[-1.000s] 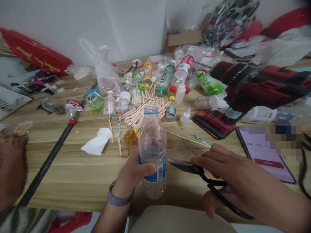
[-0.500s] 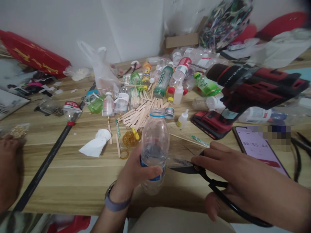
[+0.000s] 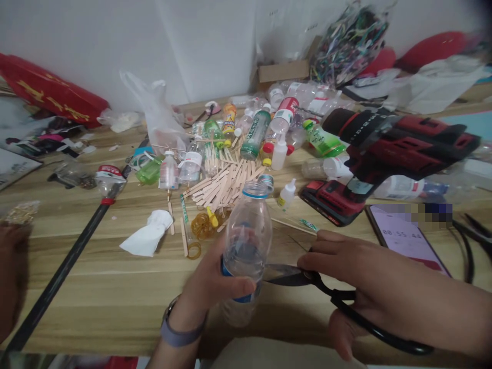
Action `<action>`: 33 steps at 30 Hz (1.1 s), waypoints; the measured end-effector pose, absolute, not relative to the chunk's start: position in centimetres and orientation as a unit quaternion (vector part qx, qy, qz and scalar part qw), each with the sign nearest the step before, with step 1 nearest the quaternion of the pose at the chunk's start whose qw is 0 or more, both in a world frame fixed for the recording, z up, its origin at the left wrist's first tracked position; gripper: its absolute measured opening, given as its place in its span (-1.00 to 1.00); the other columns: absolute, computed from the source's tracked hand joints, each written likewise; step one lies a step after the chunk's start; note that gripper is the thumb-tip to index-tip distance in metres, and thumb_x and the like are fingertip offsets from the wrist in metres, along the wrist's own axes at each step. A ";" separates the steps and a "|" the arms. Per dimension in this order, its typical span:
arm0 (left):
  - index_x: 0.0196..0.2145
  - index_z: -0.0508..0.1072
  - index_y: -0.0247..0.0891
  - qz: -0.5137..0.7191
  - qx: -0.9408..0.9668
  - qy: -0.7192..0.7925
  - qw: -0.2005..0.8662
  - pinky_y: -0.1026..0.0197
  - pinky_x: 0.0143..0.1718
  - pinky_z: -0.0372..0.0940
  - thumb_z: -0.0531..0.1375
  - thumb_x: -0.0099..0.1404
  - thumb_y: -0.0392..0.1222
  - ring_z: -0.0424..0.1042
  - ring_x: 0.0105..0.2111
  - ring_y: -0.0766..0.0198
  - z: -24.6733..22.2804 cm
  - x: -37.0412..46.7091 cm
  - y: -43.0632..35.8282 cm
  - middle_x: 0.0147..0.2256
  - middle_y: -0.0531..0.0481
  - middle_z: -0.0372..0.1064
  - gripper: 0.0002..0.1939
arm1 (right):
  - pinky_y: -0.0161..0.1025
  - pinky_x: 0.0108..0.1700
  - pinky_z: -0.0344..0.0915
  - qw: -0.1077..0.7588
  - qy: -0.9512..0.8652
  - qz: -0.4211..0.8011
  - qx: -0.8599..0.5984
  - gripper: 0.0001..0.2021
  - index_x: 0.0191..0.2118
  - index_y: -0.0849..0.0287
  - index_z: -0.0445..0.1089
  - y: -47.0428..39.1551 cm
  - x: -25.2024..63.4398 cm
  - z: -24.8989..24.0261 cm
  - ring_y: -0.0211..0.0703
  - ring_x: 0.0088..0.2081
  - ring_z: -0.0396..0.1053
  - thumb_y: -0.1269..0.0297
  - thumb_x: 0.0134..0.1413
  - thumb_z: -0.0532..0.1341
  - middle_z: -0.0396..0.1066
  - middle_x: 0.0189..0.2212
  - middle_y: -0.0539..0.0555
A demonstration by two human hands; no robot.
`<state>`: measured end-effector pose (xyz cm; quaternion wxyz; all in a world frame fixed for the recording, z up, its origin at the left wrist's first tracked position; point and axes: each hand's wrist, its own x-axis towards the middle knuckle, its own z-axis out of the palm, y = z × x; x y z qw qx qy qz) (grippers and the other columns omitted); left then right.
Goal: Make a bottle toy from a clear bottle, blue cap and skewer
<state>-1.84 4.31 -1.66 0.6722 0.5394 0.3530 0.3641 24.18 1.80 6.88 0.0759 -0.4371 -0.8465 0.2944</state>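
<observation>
My left hand [image 3: 219, 284] is wrapped around the lower half of a clear plastic bottle [image 3: 249, 225] with a blue label and no cap on its neck. The bottle leans slightly to the right. In my right hand [image 3: 353, 271] is a pair of black-handled scissors [image 3: 295, 277], its blades pointing left at the bottle's side beside the label. One blade tip reaches the bottle's wall; I cannot tell whether it has pierced it. Behind the bottle lies a pile of wooden craft sticks [image 3: 226, 184], with rubber bands [image 3: 202, 225] to its left.
A red and black cordless drill [image 3: 384, 154] stands at the right, beside a phone [image 3: 411, 238] showing a timer. Several plastic bottles crowd the back. At left lie a crumpled tissue [image 3: 148, 233] and a long dark pole [image 3: 65, 271]. Another person's hand [image 3: 13, 277] rests at the left edge.
The bottle's neck has tilted a little to the right in my left hand. The scissors stay at its side, and the view has shifted slightly.
</observation>
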 end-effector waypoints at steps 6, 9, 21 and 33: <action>-0.02 0.54 -0.16 0.400 0.442 0.327 0.733 0.22 -0.22 0.31 0.54 -0.16 0.08 0.45 -0.24 0.17 -2.0 -1.1 3.8 -0.20 -0.02 0.50 -0.28 | -0.24 -0.39 0.21 0.120 -0.838 0.331 -0.416 -0.54 -0.22 0.17 0.48 1.3 24.1 4.9 -0.06 -0.32 0.37 -0.10 -0.09 0.46 0.45 -0.36 0.06; -0.02 0.54 -0.18 0.405 0.406 0.305 0.760 0.21 -0.23 0.31 0.52 -0.14 0.10 0.47 -0.26 0.16 -1.8 -0.3 3.5 -0.23 -0.03 0.50 -0.28 | -0.24 -0.41 0.17 0.165 -0.856 0.289 -0.395 -0.55 -0.18 0.19 0.46 0.7 24.2 3.6 -0.07 -0.36 0.35 -0.13 0.05 0.37 0.44 -0.39 0.08; -0.08 0.58 -0.19 0.447 0.352 0.296 0.767 0.22 -0.21 0.33 0.52 -0.13 0.02 0.48 -0.27 0.21 -1.9 0.7 2.9 -0.24 -0.01 0.53 -0.38 | -0.31 -0.52 0.16 0.275 -0.863 0.129 -0.403 -0.59 -0.23 0.21 0.38 -0.8 22.8 2.1 -0.16 -0.48 0.33 -0.10 0.33 0.13 0.37 -0.54 0.03; -0.08 0.53 -0.22 0.459 0.375 0.291 0.751 0.21 -0.22 0.33 0.49 -0.07 0.10 0.47 -0.27 0.19 -1.7 1.5 2.5 -0.23 -0.02 0.51 -0.38 | -0.30 -0.49 0.20 0.283 -0.867 0.026 -0.410 -0.70 -0.13 0.21 0.32 -1.3 22.8 2.0 -0.19 -0.48 0.32 0.09 0.46 0.00 0.40 -0.51 0.00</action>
